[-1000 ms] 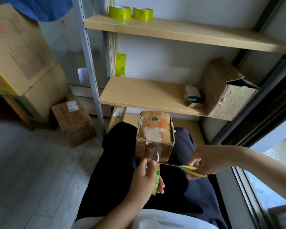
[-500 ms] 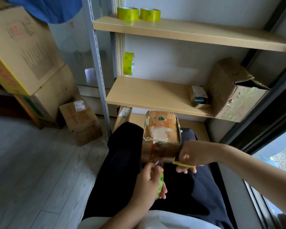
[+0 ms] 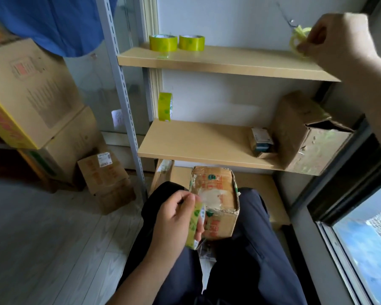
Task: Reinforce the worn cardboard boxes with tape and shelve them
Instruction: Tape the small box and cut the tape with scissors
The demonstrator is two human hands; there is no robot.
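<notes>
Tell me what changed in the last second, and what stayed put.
The right hand lifted the yellow scissors away from the box on the lap, up to the top shelf. The left hand still grips the tape roll beside the box. The box and the shelved tape rolls did not move.

nothing can be read with certainty. the small cardboard box (image 3: pixel 216 194) on the lap carries red print and a green mark, too blurred to make out. the large box (image 3: pixel 29 91) at left has a red-and-white label and faint lines of print, the floor box (image 3: pixel 106 179) a white sticker, all illegible.
</notes>
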